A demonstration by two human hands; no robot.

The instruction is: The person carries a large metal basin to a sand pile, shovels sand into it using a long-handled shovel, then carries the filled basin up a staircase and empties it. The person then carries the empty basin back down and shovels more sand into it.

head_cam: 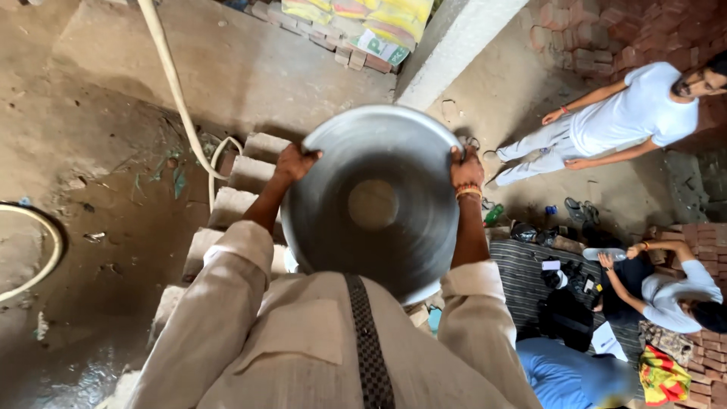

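Clearly we hold a wide round metal pan (375, 201) in front of our chest, high above the brick steps (235, 193) that go down below us. Our left hand (294, 163) grips the rim on one side, and our right hand (466, 168) grips the rim on the opposite side. On both hands the fingers are curled closed over the edge, so the pan hangs between them.

We judge that the pan is stiff, thin sheet metal, and it looks empty, so it is probably rather light for its width. Its surface is smooth and shiny, and we think it may slip in sweaty or dusty hands. The rolled rim seems the only good place to take hold, at two opposite points as now, because the bowl itself gives no grip. A pale hose (178, 95) lies on the dirty floor (106, 227) far under us.
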